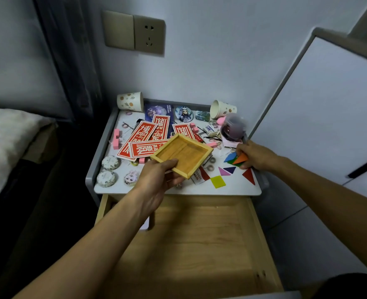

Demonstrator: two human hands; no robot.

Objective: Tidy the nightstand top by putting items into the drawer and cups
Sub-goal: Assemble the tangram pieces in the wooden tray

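My left hand [156, 180] holds an empty square wooden tray [182, 153] tilted above the nightstand top [178, 188]. My right hand [256, 156] pinches an orange triangle tile [240, 158] stacked with blue and green tiles at the right edge. Loose tiles lie nearby: a yellow square [218, 181], a pink triangle [223, 171], a dark purple triangle [230, 169] and a red triangle [249, 175]. The wooden drawer [199, 238] below stands pulled open. Two paper cups lie on their sides at the back, one left [130, 101], one right [222, 108].
Red paper cards [143, 134], round badges [184, 113], pink blocks [116, 138], hair ties, clips and round tins [111, 162] crowd the top. A blurred dark jar [233, 128] stands at the right. A bed lies left, a white panel right, a wall socket behind.
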